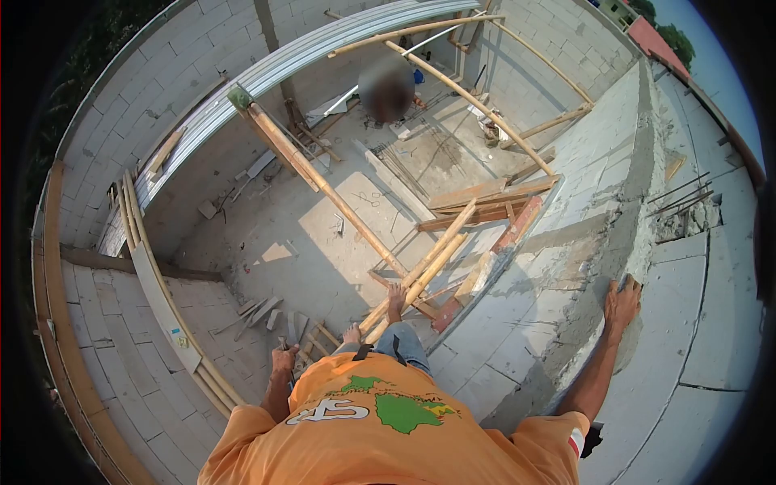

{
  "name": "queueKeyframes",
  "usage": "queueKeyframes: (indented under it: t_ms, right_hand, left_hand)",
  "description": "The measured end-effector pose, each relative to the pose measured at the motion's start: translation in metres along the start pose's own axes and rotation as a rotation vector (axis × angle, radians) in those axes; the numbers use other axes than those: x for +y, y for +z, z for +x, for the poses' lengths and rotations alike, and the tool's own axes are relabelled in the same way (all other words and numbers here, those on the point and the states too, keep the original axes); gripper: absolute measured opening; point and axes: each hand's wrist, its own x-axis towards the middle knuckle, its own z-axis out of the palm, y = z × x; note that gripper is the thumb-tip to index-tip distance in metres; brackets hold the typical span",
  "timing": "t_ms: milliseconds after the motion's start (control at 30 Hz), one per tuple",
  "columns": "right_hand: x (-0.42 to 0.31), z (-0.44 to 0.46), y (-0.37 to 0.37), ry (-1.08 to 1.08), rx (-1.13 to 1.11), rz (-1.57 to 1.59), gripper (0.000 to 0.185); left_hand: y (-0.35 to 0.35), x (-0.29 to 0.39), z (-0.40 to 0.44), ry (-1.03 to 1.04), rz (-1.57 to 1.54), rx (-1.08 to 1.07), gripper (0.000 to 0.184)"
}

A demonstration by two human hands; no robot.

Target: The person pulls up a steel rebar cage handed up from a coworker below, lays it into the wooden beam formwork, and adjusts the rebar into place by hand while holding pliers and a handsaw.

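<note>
My right hand (622,304) lies against the top of the grey block wall (558,279) on the right, over a rough mortar band (618,242). Its fingers are stretched out on the surface. On the other side, my left hand (283,359) hangs low beside my orange shirt (380,420), fingers curled. Something small and dark seems to be in it, too unclear to name. Beneath me, my bare feet (396,301) stand on paired bamboo poles (432,263) high above the floor.
Another person (386,90), blurred, is on the floor below. A long bamboo pole (347,212) crosses the room under corrugated metal sheets (275,69). Wooden planks (485,202) lean at the right wall. Rebar ends (683,194) stick out there. Offcuts (271,311) lie below.
</note>
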Motion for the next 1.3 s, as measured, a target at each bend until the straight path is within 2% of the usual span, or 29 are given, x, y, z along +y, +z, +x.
queueKeyframes:
  t_ms: [533, 633, 700, 1200, 1300]
  right_hand:
    - [0.001, 0.001, -0.003, -0.001, -0.008, 0.021, 0.049]
    - [-0.001, -0.001, -0.006, -0.003, -0.014, 0.028, 0.049]
    - [-0.002, -0.002, -0.007, -0.004, -0.017, 0.031, 0.049]
    - [-0.003, -0.001, -0.009, 0.010, -0.036, 0.031, 0.049]
    - [-0.003, -0.001, -0.008, 0.004, -0.019, 0.027, 0.048]
  left_hand:
    - [-0.002, -0.005, 0.007, 0.003, 0.010, -0.017, 0.022]
    - [-0.004, -0.001, 0.002, 0.016, 0.012, -0.022, 0.016]
    - [0.000, 0.008, -0.005, 0.001, 0.046, -0.024, 0.021]
    - [-0.002, 0.005, 0.009, 0.021, 0.016, -0.049, 0.023]
    - [-0.002, 0.006, 0.008, 0.038, 0.022, -0.030, 0.019]
